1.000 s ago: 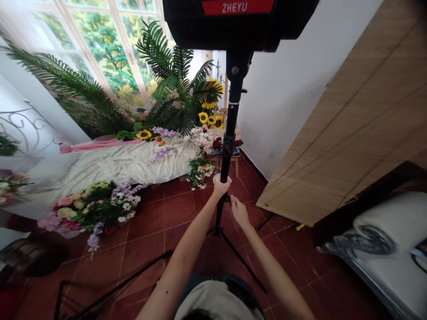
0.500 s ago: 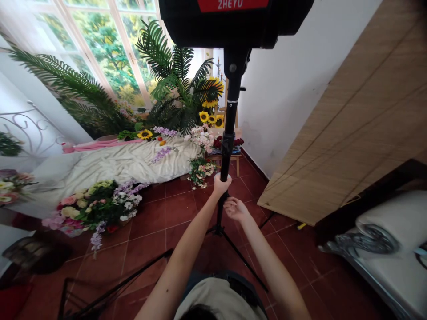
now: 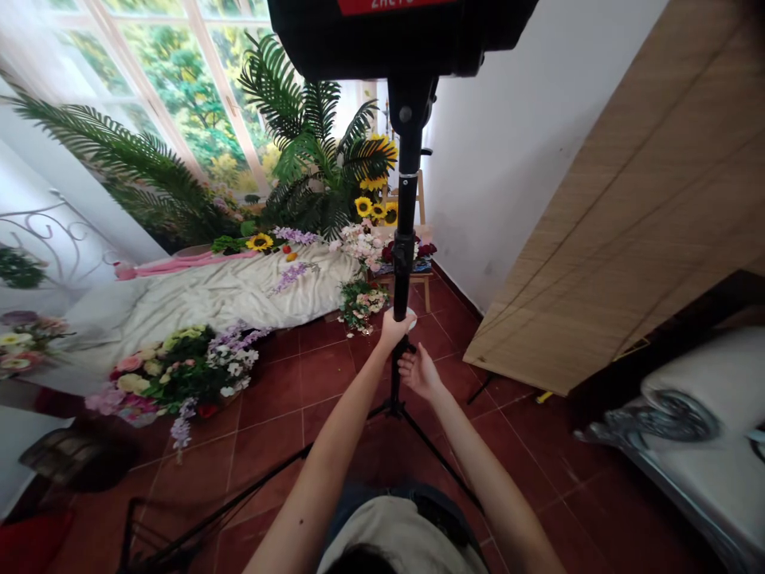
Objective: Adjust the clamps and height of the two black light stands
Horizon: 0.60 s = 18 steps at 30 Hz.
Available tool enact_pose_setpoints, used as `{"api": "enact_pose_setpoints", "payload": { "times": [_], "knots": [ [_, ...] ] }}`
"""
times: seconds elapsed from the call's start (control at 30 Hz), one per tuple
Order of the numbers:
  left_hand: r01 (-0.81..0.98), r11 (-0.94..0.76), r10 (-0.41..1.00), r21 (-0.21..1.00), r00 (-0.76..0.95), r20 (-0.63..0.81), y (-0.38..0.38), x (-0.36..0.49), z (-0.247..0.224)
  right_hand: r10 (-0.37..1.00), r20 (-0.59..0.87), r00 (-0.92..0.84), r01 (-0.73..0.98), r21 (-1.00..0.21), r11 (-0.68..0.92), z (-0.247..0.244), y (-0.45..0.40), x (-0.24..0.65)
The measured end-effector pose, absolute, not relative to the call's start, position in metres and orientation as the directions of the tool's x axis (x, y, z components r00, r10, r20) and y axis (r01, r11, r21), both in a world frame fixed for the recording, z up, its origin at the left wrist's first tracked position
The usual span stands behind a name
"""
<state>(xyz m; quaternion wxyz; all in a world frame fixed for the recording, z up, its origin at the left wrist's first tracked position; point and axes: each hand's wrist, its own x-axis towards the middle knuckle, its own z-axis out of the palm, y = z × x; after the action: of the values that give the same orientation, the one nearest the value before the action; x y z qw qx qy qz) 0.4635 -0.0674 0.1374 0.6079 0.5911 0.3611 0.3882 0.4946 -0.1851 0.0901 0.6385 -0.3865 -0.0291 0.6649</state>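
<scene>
My left hand (image 3: 394, 330) wraps the black stand (image 3: 402, 291), which rises upright through my fist to a red-labelled housing (image 3: 394, 49). My right hand (image 3: 421, 375), lower and just beside the stand, is half-spread, fingers loosely curled; whether its fingertips touch, I cannot tell.

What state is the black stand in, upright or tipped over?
Upright: its pole rises above spread legs, the left hand around it.

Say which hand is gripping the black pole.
The left hand, the upper one: it is closed around the black pole. The right hand is lower, half open beside the pole, not wrapped around it; whether it touches is unclear.
</scene>
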Motion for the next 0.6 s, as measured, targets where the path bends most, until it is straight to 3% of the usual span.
{"api": "enact_pose_setpoints", "payload": {
  "times": [0.1, 0.17, 0.3, 0.43, 0.6],
  "knots": [
    [-0.052, -0.003, 0.905, 0.999, 0.426, 0.025, -0.068, 0.466, 0.135, 0.793, -0.492, 0.360, -0.496, -0.821, -0.284, 0.082, -0.184, 0.493],
    [-0.063, -0.012, 0.907, 0.998, 0.419, 0.038, -0.067, 0.468, 0.132, 0.780, -0.373, 0.503, -0.198, -0.928, -0.316, 0.078, -0.183, 0.496],
    [-0.108, -0.053, 0.903, 0.993, 0.420, 0.094, -0.067, 0.469, 0.127, 0.796, 0.000, 0.605, 0.346, -0.901, -0.263, 0.075, -0.186, 0.506],
    [-0.116, -0.059, 0.900, 0.991, 0.424, 0.104, -0.068, 0.469, 0.128, 0.808, 0.092, 0.582, 0.474, -0.846, -0.245, 0.076, -0.191, 0.515],
    [-0.094, -0.059, 0.907, 0.994, 0.410, 0.092, -0.069, 0.469, 0.128, 0.830, 0.021, 0.557, 0.379, -0.896, -0.232, 0.075, -0.187, 0.521]
  ]
}}
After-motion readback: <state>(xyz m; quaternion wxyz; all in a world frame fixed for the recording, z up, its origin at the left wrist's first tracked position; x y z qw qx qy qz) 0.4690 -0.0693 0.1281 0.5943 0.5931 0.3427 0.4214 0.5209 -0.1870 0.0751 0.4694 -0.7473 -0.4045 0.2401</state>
